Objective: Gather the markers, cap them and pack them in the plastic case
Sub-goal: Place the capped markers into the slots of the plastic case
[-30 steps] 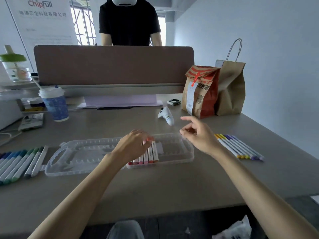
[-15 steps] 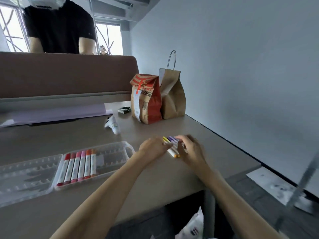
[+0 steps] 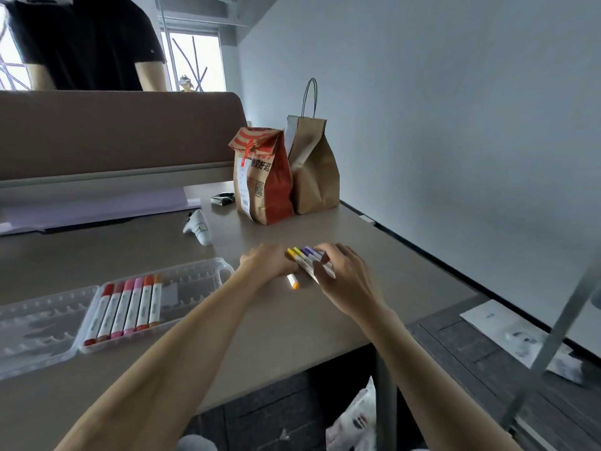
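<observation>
Pale grey wall (image 3: pixel 455 125) at right | brown partition (image 3: pixel 113 131) behind tan surface (image 3: pixel 292 327) | daylit window (image 3: pixel 208 60) beyond | dark floor (image 3: pixel 455 353) below

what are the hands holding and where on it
A bundle of markers, squeezed between both hands: left hand and right hand grip its middle, coloured ends sticking out.

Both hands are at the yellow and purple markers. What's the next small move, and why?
Probably squeeze the loose markers together and lift them toward the plastic case: the right hand curls over them, the left hand butts against them, and slots beside the six packed markers look free.
</observation>
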`<state>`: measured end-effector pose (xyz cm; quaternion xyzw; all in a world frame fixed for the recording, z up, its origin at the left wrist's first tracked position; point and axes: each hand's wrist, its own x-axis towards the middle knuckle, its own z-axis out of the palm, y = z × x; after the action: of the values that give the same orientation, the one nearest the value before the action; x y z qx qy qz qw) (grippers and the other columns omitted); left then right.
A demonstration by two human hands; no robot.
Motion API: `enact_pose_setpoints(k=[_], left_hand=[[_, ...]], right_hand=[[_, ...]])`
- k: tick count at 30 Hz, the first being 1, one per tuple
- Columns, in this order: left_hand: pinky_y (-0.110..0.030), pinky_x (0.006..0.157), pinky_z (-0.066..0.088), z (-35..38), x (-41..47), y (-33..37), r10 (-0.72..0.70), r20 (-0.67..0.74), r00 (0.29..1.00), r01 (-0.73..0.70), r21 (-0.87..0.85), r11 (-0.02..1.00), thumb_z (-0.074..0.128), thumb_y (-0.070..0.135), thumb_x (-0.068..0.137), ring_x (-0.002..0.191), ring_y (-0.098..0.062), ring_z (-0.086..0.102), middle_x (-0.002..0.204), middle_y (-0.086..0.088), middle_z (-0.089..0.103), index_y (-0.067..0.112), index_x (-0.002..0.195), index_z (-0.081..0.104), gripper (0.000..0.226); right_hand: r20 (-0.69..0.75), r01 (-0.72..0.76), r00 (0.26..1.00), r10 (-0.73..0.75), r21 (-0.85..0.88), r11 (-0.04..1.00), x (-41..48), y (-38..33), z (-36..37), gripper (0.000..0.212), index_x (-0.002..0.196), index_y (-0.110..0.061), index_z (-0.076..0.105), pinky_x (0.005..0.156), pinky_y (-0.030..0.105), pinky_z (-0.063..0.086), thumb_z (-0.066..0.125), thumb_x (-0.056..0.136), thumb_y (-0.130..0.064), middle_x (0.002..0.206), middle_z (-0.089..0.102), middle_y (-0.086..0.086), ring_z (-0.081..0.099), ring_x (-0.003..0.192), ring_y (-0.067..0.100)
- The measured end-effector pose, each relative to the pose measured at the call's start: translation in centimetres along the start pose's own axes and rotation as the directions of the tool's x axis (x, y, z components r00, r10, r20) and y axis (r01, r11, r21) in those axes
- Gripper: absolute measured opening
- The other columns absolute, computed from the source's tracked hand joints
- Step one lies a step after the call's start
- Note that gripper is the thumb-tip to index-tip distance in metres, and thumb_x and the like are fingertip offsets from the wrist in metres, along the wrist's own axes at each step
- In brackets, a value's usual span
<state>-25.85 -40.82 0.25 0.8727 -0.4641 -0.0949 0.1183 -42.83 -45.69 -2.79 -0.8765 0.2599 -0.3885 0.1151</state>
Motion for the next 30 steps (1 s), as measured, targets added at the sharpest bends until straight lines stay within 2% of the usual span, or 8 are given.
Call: enact_pose_setpoints(k=[3, 6, 9, 11, 15, 20, 26, 30], left_hand=[[-0.029, 0.070, 0.045, -0.1, 0.3, -0.3, 0.012, 0.025, 1.000, -0.012, -0.003, 1.000, 0.051, 0.050, 0.062, 0.083, -0.024, 0.061, 0.092, -0.006, 0.068, 0.019, 0.078, 0.063, 0.036], [-0.034, 0.071, 0.041, -0.4, -1.5, -0.2, 0.029, -0.032, 0.999, -0.032, -0.115, 0.993, 0.055, 0.050, 0.085, 0.084, -0.031, 0.061, 0.081, -0.015, 0.063, 0.017, 0.055, 0.051, 0.044], [-0.036, 0.085, 0.038, 0.3, -3.5, -0.9, 0.054, -0.171, 0.984, -0.077, -0.133, 0.988, 0.054, 0.044, 0.089, 0.088, -0.025, 0.061, 0.076, -0.004, 0.064, 0.018, 0.058, 0.054, 0.041], [-0.034, 0.083, 0.046, 0.6, -4.0, -1.5, 0.074, -0.234, 0.969, -0.130, -0.237, 0.963, 0.057, 0.040, 0.087, 0.084, -0.022, 0.064, 0.074, 0.001, 0.069, 0.017, 0.065, 0.060, 0.033], [-0.022, 0.066, 0.048, -0.1, -4.0, -1.8, 0.047, -0.301, 0.952, -0.215, -0.555, 0.804, 0.059, 0.032, 0.091, 0.064, -0.003, 0.062, 0.070, 0.009, 0.072, 0.027, 0.068, 0.063, 0.024], [-0.023, 0.054, 0.047, -0.3, -3.7, -1.9, 0.000, -0.371, 0.929, -0.330, -0.827, 0.455, 0.060, 0.023, 0.094, 0.053, -0.009, 0.055, 0.075, -0.003, 0.072, 0.008, 0.092, 0.065, 0.015], [-0.027, 0.063, 0.053, -1.0, -4.0, -2.3, -0.021, -0.383, 0.923, -0.366, -0.895, 0.255, 0.057, 0.019, 0.096, 0.070, -0.001, 0.061, 0.097, -0.002, 0.073, 0.010, 0.104, 0.063, 0.014], [-0.047, 0.078, 0.054, -2.0, -4.8, -2.3, -0.012, -0.339, 0.941, -0.331, -0.926, 0.181, 0.061, 0.016, 0.093, 0.070, -0.016, 0.059, 0.100, -0.025, 0.067, 0.011, 0.094, 0.065, 0.006]], right_hand=[[0.015, -0.021, 1.000, 0.021, 0.026, 0.999, 0.0, 0.4, 0.0, 0.038, 0.116, -0.017, 0.063, 0.078, 0.036, 0.048, 0.043, 0.088, -0.035, 0.102, 0.065, 0.003, 0.057, 0.095, 0.020], [0.007, -0.031, 1.000, 0.031, 0.032, 0.999, -0.1, 1.0, 0.3, 0.031, 0.109, -0.015, 0.066, 0.073, 0.036, 0.048, 0.048, 0.091, -0.032, 0.098, 0.064, 0.003, 0.057, 0.092, 0.020], [-0.103, 0.017, 0.995, -0.015, 0.020, 1.000, 0.0, 1.3, 0.8, 0.014, 0.094, -0.016, 0.067, 0.066, 0.034, 0.050, 0.057, 0.087, -0.022, 0.089, 0.066, 0.000, 0.060, 0.082, 0.020], [-0.125, 0.039, 0.991, -0.038, 0.009, 0.999, 0.2, 1.2, 1.1, 0.008, 0.091, -0.016, 0.066, 0.065, 0.035, 0.052, 0.061, 0.086, -0.019, 0.086, 0.067, 0.000, 0.061, 0.079, 0.019], [-0.031, -0.056, 0.998, 0.055, -0.032, 0.998, 1.2, 1.0, 1.9, 0.014, 0.097, -0.015, 0.070, 0.073, 0.034, 0.048, 0.065, 0.087, -0.022, 0.094, 0.066, 0.002, 0.058, 0.091, 0.022], [0.110, -0.101, 0.986, 0.126, -0.208, 0.973, 2.5, -0.3, 2.5, 0.025, 0.109, -0.020, 0.072, 0.083, 0.034, 0.042, 0.059, 0.093, -0.033, 0.107, 0.061, 0.003, 0.048, 0.103, 0.022], [0.168, -0.140, 0.967, 0.191, -0.279, 0.950, 3.3, -1.5, 3.2, 0.025, 0.097, -0.019, 0.074, 0.081, 0.034, 0.044, 0.059, 0.091, -0.039, 0.104, 0.060, 0.003, 0.049, 0.105, 0.023], [0.218, -0.112, 0.954, 0.206, -0.379, 0.919, 3.4, -1.9, 3.3, 0.027, 0.100, -0.019, 0.073, 0.085, 0.037, 0.043, 0.054, 0.092, -0.037, 0.103, 0.062, 0.004, 0.049, 0.108, 0.024]])
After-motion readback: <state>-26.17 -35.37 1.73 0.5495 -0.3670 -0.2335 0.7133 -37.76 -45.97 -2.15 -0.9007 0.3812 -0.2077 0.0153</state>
